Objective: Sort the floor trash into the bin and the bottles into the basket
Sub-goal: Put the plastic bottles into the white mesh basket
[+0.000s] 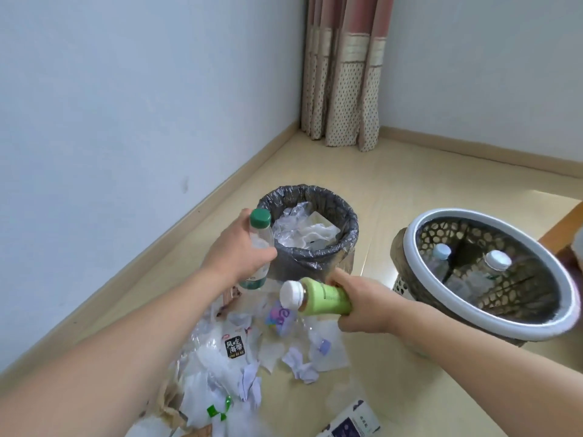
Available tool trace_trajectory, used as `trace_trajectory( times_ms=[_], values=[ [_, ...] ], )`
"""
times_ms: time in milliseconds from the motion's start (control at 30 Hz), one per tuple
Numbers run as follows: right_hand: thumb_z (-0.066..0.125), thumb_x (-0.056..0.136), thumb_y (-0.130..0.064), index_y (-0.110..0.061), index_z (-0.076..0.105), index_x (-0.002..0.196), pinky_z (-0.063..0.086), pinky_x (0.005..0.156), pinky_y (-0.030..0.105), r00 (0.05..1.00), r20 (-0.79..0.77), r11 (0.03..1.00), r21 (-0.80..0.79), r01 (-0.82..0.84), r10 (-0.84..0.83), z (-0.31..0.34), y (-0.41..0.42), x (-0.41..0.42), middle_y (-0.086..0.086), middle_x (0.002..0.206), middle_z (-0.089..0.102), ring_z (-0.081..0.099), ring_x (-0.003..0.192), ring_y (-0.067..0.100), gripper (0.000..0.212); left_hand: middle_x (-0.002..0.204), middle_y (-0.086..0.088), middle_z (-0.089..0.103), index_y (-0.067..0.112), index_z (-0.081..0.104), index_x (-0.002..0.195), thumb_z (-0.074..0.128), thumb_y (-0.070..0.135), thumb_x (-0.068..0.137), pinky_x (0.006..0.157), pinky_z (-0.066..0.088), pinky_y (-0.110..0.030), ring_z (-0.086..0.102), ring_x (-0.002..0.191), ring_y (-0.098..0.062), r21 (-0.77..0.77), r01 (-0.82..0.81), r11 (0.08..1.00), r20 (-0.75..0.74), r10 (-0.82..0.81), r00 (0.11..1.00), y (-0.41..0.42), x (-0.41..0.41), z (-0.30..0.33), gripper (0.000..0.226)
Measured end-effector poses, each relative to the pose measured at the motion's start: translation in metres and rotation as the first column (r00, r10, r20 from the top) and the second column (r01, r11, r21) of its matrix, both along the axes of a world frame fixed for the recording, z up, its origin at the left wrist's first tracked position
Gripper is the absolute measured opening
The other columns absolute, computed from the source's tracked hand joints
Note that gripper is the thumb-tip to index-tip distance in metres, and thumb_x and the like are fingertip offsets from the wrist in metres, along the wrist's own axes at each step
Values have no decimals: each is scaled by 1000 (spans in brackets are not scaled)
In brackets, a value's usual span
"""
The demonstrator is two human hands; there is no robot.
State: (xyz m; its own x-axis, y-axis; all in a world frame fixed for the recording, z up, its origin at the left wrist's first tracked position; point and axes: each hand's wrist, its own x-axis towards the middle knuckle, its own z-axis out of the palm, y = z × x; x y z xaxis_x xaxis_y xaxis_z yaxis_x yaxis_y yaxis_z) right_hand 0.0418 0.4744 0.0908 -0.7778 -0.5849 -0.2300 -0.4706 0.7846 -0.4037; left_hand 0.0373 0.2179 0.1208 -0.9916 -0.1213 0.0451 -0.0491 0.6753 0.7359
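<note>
My left hand (pixel 235 253) grips a clear bottle with a green cap (pixel 259 244), held upright just left of the bin (pixel 342 216). My right hand (pixel 362 305) grips a green-labelled bottle with a white cap (pixel 318 299), lying sideways with the cap pointing left, in front of the bin. The bin has a grey liner and holds crumpled plastic and paper. To the right stands the woven basket with a white rim (pixel 419 220), with two clear bottles inside it. Loose trash (pixel 252 357) of wrappers, tissues and plastic covers the floor below my hands.
A white wall and skirting board run along the left. A dotted curtain (pixel 340 89) hangs in the far corner. A blue-and-white packet (pixel 350 421) lies at the bottom edge. Wooden furniture (pixel 564 228) shows at the right edge.
</note>
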Motion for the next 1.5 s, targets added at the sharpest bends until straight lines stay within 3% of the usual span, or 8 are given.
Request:
trace_trajectory(
  times_ms=[167, 400, 500, 733, 967, 1100, 1233, 1500],
  values=[
    [71, 76, -13, -30, 52, 99, 48, 64, 30, 885, 214, 666, -592, 454, -414, 66, 42, -13, -1, 85, 59, 58, 73, 16, 34, 99, 7, 65, 25, 56, 107, 70, 49, 73, 84, 49, -34, 62, 95, -15, 170, 55, 984, -50, -47, 998, 48, -28, 65, 44],
    [62, 91, -34, -19, 53, 103, 53, 77, 45, 711, 345, 152, -831, 535, -613, 122, 120, -46, 7, 91, 60, 58, 82, 22, 22, 97, 8, 55, 35, 51, 99, 49, 57, 93, 84, 39, -32, 56, 95, -16, 172, 280, 945, -183, -248, 951, 171, -66, 130, 23],
    [64, 89, -28, -18, 54, 97, 52, 71, 40, 666, 334, 121, -833, 539, -667, 130, 156, -57, 5, 87, 58, 56, 77, 20, 17, 97, 3, 60, 38, 58, 86, 50, 62, 89, 84, 48, -36, 62, 95, -23, 225, 335, 915, -264, -273, 925, 215, -84, 142, 26],
    [64, 81, -9, -19, 45, 112, 50, 77, 42, 529, 433, 17, -761, 648, -730, 92, 226, -66, 8, 97, 55, 55, 86, 22, 38, 107, 7, 61, 27, 54, 113, 56, 55, 91, 90, 45, -32, 58, 101, -13, 160, 415, 896, -188, -385, 903, 294, -103, 119, 36],
    [69, 77, -14, -19, 49, 110, 46, 65, 28, 540, 420, 217, -607, 765, -729, 29, 239, -66, 4, 97, 61, 59, 87, 18, 39, 114, -1, 51, 32, 60, 102, 66, 55, 78, 98, 47, -42, 54, 107, -23, -63, 363, 930, 70, -359, 931, 328, -118, 47, 34],
    [73, 70, -15, -29, 41, 113, 46, 66, 26, 605, 246, 414, -536, 736, -758, 15, 247, -65, -7, 96, 57, 56, 86, 8, 55, 90, 1, 66, 22, 62, 94, 72, 40, 74, 72, 53, -31, 63, 82, -18, -162, 447, 880, 176, -420, 891, 335, -126, 18, 29],
    [72, 69, -27, -33, 33, 124, 50, 74, 31, 706, 11, 663, -335, 670, -708, 6, 255, -63, -12, 104, 51, 56, 90, 13, 68, 84, -1, 56, 17, 51, 79, 66, 26, 78, 55, 39, -29, 55, 74, -19, -490, 547, 679, 286, -468, 836, 343, -129, -4, 17],
    [70, 77, -28, -24, 39, 113, 57, 75, 32, 820, -72, 814, 101, 572, -568, -1, 259, -66, -6, 92, 54, 59, 84, 15, 48, 95, -4, 56, 15, 59, 99, 59, 14, 86, 70, 53, -34, 59, 84, -24, -693, 647, 319, 445, -518, 731, 351, -134, -35, 13]
  ],
)
